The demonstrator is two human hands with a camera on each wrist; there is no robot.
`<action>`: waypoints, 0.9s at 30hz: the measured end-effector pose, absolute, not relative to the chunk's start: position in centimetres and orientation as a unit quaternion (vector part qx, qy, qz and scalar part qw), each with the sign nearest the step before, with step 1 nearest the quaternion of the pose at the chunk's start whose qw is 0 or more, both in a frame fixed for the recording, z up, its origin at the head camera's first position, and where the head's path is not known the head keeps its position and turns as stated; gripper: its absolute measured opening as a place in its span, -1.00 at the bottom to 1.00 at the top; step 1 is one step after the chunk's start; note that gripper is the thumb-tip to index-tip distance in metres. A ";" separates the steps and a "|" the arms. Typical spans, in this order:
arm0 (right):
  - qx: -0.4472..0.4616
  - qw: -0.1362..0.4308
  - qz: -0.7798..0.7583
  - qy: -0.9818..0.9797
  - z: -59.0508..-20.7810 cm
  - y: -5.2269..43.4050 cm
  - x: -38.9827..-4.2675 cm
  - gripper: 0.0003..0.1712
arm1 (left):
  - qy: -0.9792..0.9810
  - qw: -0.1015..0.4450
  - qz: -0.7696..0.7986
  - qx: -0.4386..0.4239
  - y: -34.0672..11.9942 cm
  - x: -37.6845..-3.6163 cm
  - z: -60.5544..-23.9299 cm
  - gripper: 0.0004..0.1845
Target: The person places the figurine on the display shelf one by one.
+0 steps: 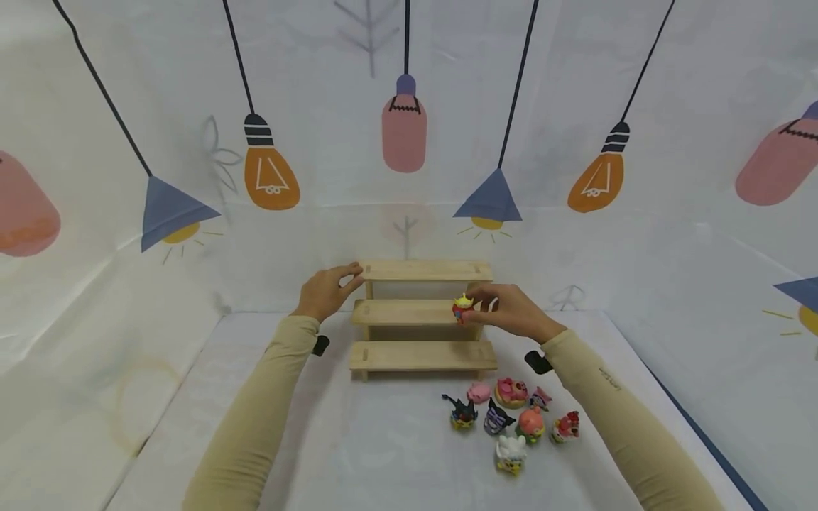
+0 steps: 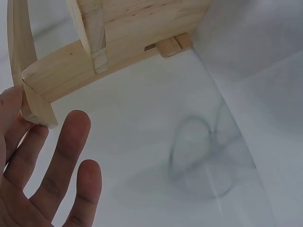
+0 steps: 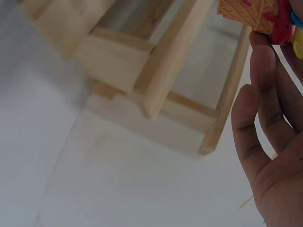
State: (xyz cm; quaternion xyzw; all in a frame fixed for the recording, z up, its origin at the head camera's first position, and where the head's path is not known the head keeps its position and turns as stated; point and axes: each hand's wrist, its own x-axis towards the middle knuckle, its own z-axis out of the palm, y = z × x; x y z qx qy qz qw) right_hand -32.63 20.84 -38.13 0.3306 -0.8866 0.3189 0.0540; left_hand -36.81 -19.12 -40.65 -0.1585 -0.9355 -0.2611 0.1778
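A three-step wooden shelf [image 1: 422,312] stands on the white table. My left hand [image 1: 329,289] touches the left end of its top step with straight fingers [image 2: 57,165], the wooden shelf [image 2: 113,33] just above them in the left wrist view. My right hand [image 1: 505,309] pinches a small red and yellow toy figure [image 1: 462,309] at the right part of the middle step. In the right wrist view the toy figure [image 3: 265,14] shows at the top above my fingers [image 3: 260,127], with the wooden shelf [image 3: 156,80] below it.
Several small toy figures [image 1: 511,419] lie grouped on the table in front of the shelf, to the right. A white cloth printed with lamps [image 1: 402,135] covers the back and side walls. Bare tabletop [image 1: 358,440] lies left of the figures.
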 end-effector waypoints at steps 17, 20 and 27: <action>0.315 0.080 0.383 -0.865 -35.2 11.6 -37.4 -0.56 | -0.940 0.180 -0.259 -0.129 -18.9 -36.6 -40.5 -0.60; 0.302 0.066 0.392 -0.866 -35.0 10.5 -38.3 -0.56 | -0.941 0.186 -0.254 -0.121 -18.6 -36.7 -40.7 -0.61; 0.285 0.068 0.409 -0.864 -34.9 8.3 -39.7 -0.47 | -0.942 0.192 -0.250 -0.116 -18.6 -37.1 -40.9 -0.60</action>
